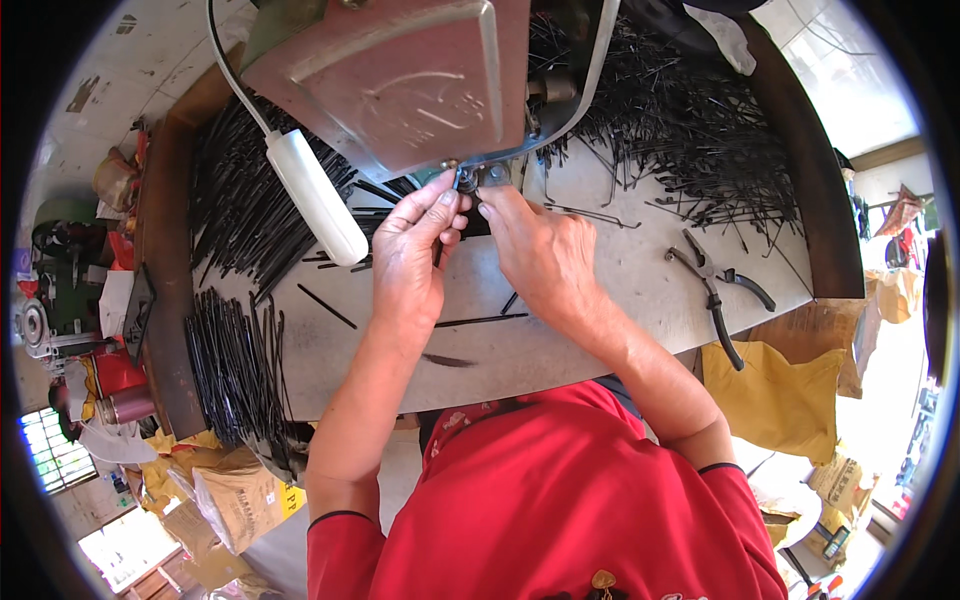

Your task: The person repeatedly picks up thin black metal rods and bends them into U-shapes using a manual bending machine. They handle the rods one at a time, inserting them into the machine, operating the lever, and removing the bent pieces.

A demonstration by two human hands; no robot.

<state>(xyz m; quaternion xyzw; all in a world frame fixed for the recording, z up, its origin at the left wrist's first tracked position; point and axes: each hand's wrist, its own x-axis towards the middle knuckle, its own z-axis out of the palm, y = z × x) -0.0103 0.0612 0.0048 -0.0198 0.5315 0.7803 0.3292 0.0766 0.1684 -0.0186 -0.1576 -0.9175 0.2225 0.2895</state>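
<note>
My left hand [415, 235] is closed in a pinch just below the machine head [400, 85], its thumb and forefinger on a thin dark rod. The rod's tip sits close to the small metal tooling [480, 177] under the head. Beside it, my right hand [545, 245] curls against the same tooling, back of the hand upward. Its fingertips are mostly hidden, so what they hold does not show. A few loose black rods [327, 306] lie on the metal tabletop [390, 365] around my wrists.
Heaps of straight black rods [250, 200] fill the left side, with another bundle [235, 365] near the front. Bent black rods [690, 130] pile up at the back right. Pliers [715, 280] lie at right. A white lamp [315, 197] hangs left of the machine.
</note>
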